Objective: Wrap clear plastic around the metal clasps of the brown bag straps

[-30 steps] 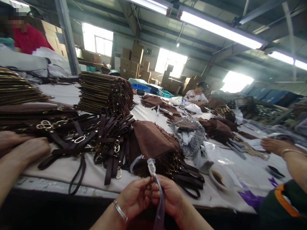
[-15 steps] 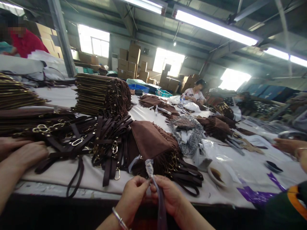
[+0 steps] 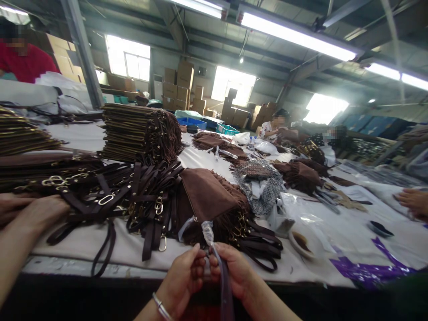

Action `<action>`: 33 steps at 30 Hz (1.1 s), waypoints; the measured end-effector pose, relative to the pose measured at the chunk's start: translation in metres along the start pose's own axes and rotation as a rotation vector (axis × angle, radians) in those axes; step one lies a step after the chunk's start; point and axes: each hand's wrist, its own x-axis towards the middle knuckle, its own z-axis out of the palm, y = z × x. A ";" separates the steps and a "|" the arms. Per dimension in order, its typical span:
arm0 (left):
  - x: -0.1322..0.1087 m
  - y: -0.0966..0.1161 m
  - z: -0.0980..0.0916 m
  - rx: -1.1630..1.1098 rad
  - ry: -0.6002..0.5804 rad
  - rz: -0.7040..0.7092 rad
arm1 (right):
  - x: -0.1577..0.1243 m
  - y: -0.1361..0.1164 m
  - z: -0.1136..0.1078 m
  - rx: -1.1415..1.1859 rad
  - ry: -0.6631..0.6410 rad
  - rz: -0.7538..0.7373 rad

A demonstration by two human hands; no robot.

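My right hand [image 3: 236, 269] is closed on a dark strap [image 3: 226, 296] that hangs down toward me, with clear plastic wrap [image 3: 207, 232] around its upper end. Close beside it, my left hand [image 3: 185, 276] has its thumb and fingers curled together by the strap's edge; whatever sits in that pinch is too small to make out. Just beyond both hands lies a brown fringed bag [image 3: 209, 194] with a zip, on a pile of similar ones. Dark straps with gold clasps [image 3: 159, 206] spread to its left.
Another person's hands [image 3: 40, 211] work among the straps at left; one more hand [image 3: 414, 201] shows at right. Stacked fringed bags [image 3: 125, 133] rise behind. A roll of tape [image 3: 302, 245], purple plastic [image 3: 364, 271] and a patterned grey bundle [image 3: 259, 185] lie on the table.
My left fingers have shifted slightly away from the right hand and loosened a little. My right hand stays on the strap. The hand at far right has drawn back toward the edge.
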 end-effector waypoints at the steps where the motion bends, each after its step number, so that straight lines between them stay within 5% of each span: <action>1: 0.000 0.001 0.001 -0.020 -0.020 -0.044 | 0.000 0.000 0.001 0.012 -0.014 0.001; 8: 0.011 0.002 0.002 -0.216 -0.110 -0.238 | 0.002 0.002 -0.002 0.010 -0.026 -0.007; 15: 0.010 0.001 0.009 -0.212 -0.020 -0.065 | 0.005 0.006 -0.006 0.015 -0.049 -0.034; 20: 0.012 -0.008 0.001 0.064 0.088 0.187 | 0.002 0.004 -0.003 -0.135 0.071 -0.099; 28: 0.010 0.001 -0.002 0.659 0.251 0.458 | -0.001 -0.008 0.009 -0.850 0.390 -0.217; 33: 0.005 0.004 0.006 0.817 0.290 0.609 | -0.005 -0.002 0.010 -1.558 0.538 -0.548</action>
